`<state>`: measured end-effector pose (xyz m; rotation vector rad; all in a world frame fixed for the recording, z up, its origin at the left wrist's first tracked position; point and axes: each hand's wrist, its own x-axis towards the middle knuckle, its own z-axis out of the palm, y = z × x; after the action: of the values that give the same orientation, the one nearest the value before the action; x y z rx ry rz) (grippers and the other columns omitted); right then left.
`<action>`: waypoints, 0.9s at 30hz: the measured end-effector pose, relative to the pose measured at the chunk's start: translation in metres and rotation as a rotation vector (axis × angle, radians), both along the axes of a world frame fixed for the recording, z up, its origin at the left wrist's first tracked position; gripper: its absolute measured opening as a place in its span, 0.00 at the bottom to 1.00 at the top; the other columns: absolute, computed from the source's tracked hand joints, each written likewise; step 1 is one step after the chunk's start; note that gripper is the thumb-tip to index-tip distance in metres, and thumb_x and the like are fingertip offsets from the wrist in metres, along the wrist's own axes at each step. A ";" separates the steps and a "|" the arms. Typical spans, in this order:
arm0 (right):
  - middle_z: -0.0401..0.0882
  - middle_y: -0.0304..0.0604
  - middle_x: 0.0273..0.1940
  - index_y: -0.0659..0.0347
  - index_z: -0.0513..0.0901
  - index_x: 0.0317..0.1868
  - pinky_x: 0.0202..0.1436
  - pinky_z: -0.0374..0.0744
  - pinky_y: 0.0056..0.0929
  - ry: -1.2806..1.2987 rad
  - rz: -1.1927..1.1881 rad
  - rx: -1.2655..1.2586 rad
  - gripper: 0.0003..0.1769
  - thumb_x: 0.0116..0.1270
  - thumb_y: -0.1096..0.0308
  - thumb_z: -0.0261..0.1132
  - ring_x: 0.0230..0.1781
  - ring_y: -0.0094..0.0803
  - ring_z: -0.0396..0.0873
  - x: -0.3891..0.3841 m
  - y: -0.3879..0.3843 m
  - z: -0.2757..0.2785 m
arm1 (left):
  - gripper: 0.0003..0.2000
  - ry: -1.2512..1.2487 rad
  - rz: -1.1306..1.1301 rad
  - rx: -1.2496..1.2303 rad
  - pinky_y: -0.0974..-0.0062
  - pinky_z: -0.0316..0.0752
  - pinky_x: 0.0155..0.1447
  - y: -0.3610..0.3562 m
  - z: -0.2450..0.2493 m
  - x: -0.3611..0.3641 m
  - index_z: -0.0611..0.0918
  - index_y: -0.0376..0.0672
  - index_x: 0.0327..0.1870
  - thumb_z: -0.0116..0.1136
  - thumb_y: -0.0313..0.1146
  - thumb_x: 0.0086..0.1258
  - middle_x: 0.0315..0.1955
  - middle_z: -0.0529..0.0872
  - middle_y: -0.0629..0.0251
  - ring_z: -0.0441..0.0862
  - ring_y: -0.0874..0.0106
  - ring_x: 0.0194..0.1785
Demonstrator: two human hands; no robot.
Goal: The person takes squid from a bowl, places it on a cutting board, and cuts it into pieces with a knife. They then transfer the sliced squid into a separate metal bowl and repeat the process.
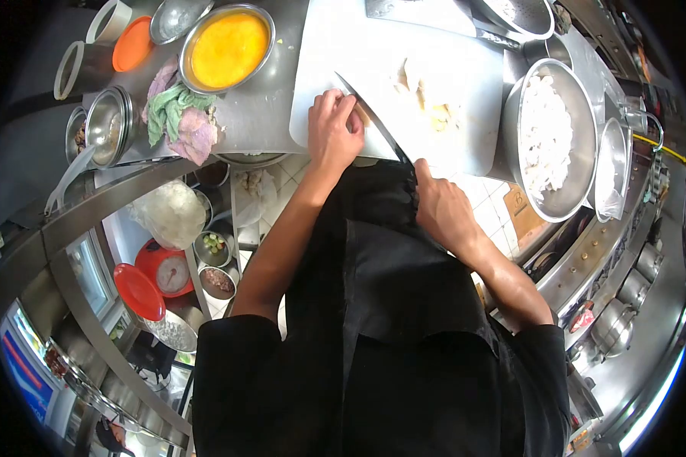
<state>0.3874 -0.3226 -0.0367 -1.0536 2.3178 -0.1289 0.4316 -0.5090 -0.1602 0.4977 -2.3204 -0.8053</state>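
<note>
A long, dark-bladed knife is in my right hand, whose fingers wrap round its handle at the board's front edge. My left hand rests on the left part of the white cutting board, fingers curled down on a small pale piece beside the blade. The piece is mostly hidden by the fingers. Farther right on the board lie a few pale scraps and some yellowish bits. At the board's far edge is a broad-bladed cleaver.
Right of the board stands a steel bowl of white pieces. To the left are a bowl of yellow liquid, crumpled cloths, stacked bowls with a ladle, and an orange lid. A red scale sits on a lower shelf.
</note>
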 end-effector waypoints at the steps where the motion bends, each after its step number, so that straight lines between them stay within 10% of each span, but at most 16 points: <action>1: 0.78 0.59 0.21 0.71 0.64 0.48 0.31 0.79 0.49 -0.001 -0.001 0.001 0.21 0.53 0.80 0.58 0.27 0.56 0.81 0.000 -0.003 -0.008 | 0.13 -0.001 -0.001 0.001 0.62 0.70 0.46 0.000 -0.003 -0.001 0.79 0.40 0.39 0.58 0.21 0.51 0.40 0.76 0.59 0.75 0.58 0.44; 14: 0.77 0.66 0.24 0.66 0.65 0.48 0.36 0.74 0.56 0.084 -0.180 -0.233 0.13 0.65 0.72 0.56 0.30 0.64 0.78 -0.060 -0.030 -0.051 | 0.11 0.070 -0.035 0.290 0.63 0.73 0.52 -0.015 -0.002 0.032 0.78 0.37 0.41 0.58 0.19 0.55 0.41 0.78 0.53 0.77 0.53 0.49; 27: 0.79 0.61 0.25 0.67 0.66 0.49 0.33 0.78 0.52 -0.015 0.029 -0.152 0.20 0.54 0.78 0.58 0.29 0.58 0.81 -0.008 -0.057 -0.059 | 0.12 0.054 -0.040 0.104 0.61 0.74 0.50 -0.008 0.000 0.021 0.78 0.35 0.41 0.58 0.19 0.54 0.41 0.77 0.53 0.76 0.54 0.46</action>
<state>0.3790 -0.3797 -0.0960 -1.1561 2.3070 -0.3050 0.4528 -0.5172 -0.1606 0.4705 -2.2538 -0.9512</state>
